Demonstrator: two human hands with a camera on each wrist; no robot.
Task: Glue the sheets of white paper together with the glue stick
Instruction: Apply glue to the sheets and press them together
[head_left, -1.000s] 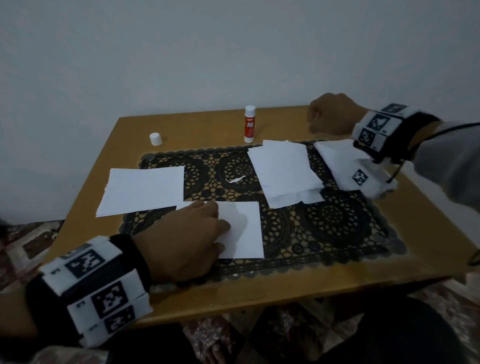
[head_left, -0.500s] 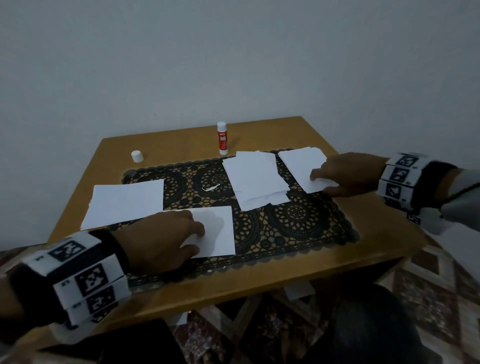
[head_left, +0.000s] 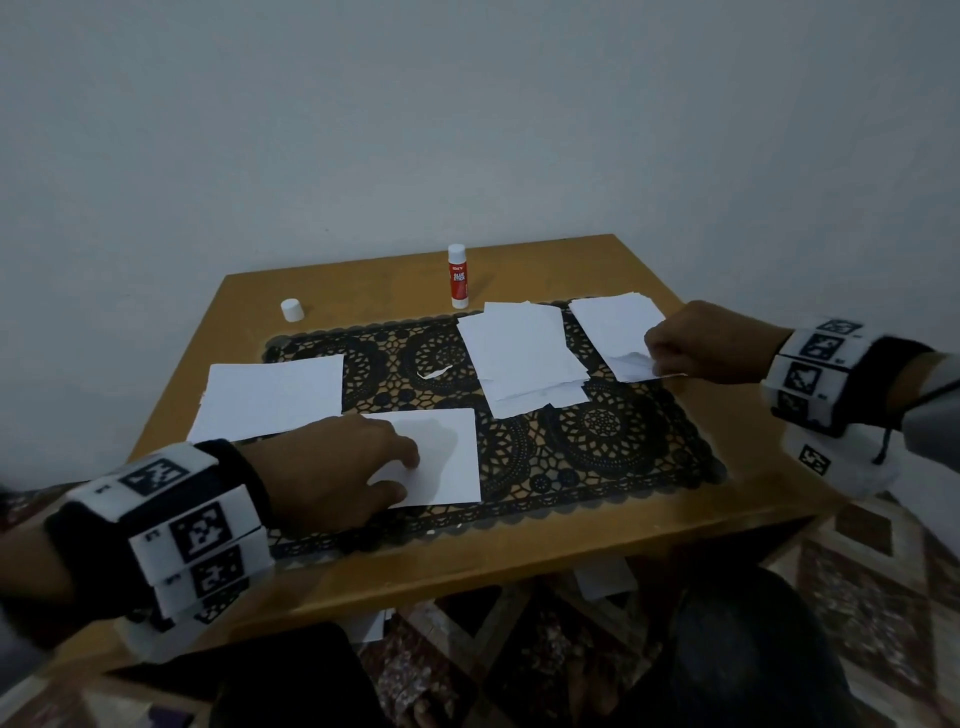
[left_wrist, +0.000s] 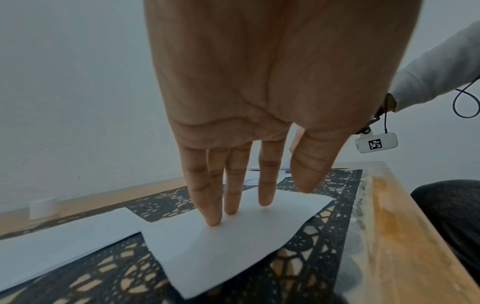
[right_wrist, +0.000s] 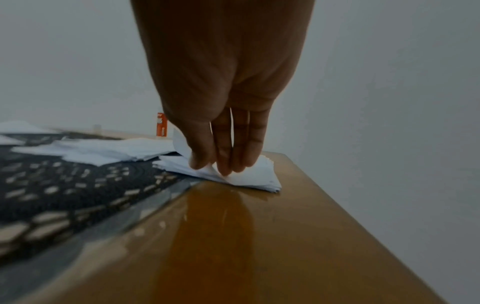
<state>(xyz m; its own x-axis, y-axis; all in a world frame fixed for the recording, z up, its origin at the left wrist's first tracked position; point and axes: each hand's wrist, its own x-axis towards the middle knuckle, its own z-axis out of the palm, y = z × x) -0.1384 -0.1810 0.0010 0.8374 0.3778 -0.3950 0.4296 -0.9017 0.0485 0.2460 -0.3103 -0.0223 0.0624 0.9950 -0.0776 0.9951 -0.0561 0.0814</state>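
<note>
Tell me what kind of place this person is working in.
Most likely a room in a home rather than a workshop: a small wooden table pushed against a plain wall, covered with a black lace mat, and a patterned carpet on the floor beneath it.

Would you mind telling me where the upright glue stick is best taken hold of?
Grip the glue stick round its red middle, coming from the front or above. It stands upright and uncapped on bare table behind the lace mat, clear on all sides; its cap sits apart, to the left.
</note>
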